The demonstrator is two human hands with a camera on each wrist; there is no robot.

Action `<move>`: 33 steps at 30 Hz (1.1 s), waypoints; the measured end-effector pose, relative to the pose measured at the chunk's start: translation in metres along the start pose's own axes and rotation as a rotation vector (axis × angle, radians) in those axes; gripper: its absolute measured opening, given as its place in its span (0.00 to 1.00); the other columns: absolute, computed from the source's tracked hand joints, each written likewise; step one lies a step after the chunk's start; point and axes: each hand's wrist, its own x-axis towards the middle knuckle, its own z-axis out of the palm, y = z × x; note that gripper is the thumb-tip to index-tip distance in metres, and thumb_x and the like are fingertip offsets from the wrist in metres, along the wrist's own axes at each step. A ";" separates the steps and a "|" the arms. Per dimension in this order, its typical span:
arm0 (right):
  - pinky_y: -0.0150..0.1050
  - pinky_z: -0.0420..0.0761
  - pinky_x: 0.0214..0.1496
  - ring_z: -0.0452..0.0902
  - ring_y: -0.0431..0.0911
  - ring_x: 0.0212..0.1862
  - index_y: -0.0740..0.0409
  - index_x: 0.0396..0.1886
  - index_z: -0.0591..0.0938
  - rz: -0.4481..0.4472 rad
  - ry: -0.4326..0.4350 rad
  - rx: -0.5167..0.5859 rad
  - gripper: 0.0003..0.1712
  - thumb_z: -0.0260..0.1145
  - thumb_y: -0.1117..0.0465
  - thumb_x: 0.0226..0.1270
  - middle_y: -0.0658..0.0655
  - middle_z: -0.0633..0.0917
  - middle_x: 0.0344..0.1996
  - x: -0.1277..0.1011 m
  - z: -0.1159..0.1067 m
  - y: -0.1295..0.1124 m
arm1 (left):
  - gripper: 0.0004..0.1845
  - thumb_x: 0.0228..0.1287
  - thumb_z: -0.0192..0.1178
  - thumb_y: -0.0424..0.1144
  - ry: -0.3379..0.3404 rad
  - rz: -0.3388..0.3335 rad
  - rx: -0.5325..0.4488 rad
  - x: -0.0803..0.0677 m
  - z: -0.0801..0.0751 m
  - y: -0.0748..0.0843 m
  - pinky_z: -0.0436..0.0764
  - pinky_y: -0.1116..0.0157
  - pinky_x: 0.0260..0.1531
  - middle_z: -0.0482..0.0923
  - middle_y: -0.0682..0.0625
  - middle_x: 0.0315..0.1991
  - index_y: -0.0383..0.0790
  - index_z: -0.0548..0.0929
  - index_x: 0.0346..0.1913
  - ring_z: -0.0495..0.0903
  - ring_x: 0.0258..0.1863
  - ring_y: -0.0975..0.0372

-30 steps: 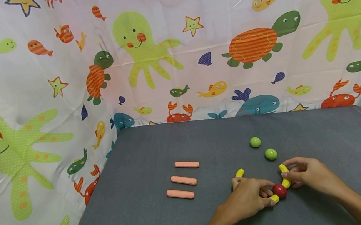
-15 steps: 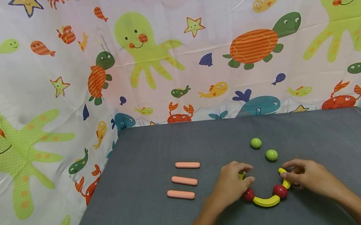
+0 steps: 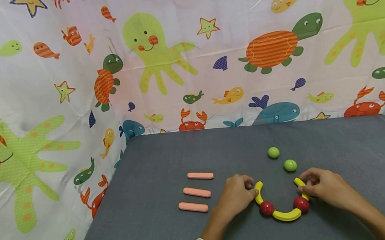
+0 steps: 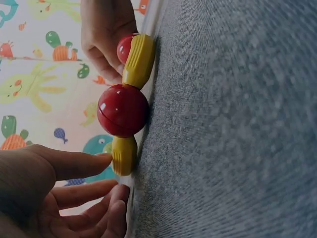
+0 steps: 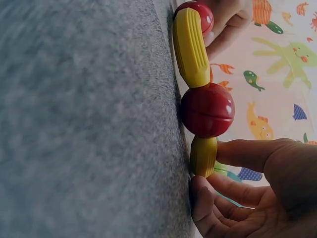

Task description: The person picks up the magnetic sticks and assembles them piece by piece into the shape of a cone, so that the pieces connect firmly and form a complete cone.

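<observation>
On the grey table [image 3: 349,146] lies a U-shaped chain: a left yellow end piece [image 3: 259,192], a red ball [image 3: 266,208], a curved yellow middle piece [image 3: 286,215], a second red ball [image 3: 301,203] and a right yellow end piece [image 3: 300,185]. My left hand [image 3: 250,188] pinches the left end piece [image 4: 124,155] beside the near red ball [image 4: 123,110]. My right hand [image 3: 305,187] pinches the right end piece [image 5: 203,156] below its red ball [image 5: 207,110]. Each wrist view shows the other hand at the far end of the chain.
Two green balls [image 3: 273,152] [image 3: 290,165] sit just behind the chain. Three pink sticks [image 3: 196,192] lie in a row to the left of my left hand. A sea-creature patterned cloth [image 3: 183,55] hangs round the back and left of the table.
My left hand moved from the chain's bottom up and left to the left yellow end piece. The chain now lies as an open U with both red balls showing. My right hand barely moved.
</observation>
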 end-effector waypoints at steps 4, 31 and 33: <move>0.36 0.72 0.28 0.75 0.45 0.29 0.63 0.54 0.84 -0.020 0.016 -0.011 0.22 0.76 0.54 0.68 0.51 0.81 0.29 0.003 0.001 -0.003 | 0.15 0.66 0.74 0.38 -0.023 -0.008 -0.037 0.000 0.000 0.000 0.78 0.73 0.33 0.84 0.55 0.36 0.35 0.90 0.52 0.76 0.33 0.71; 0.37 0.75 0.27 0.75 0.46 0.28 0.61 0.49 0.87 -0.090 -0.070 -0.005 0.13 0.74 0.63 0.66 0.51 0.80 0.27 0.011 0.005 -0.013 | 0.13 0.72 0.70 0.37 -0.120 0.100 -0.043 0.006 0.008 -0.002 0.78 0.74 0.38 0.85 0.58 0.40 0.41 0.91 0.56 0.76 0.36 0.75; 0.38 0.78 0.27 0.76 0.47 0.28 0.61 0.48 0.87 -0.084 -0.085 0.005 0.13 0.73 0.63 0.65 0.52 0.81 0.27 0.010 0.003 -0.012 | 0.13 0.73 0.69 0.37 -0.130 0.105 -0.046 0.006 0.009 -0.002 0.78 0.75 0.38 0.84 0.58 0.40 0.41 0.91 0.56 0.76 0.36 0.75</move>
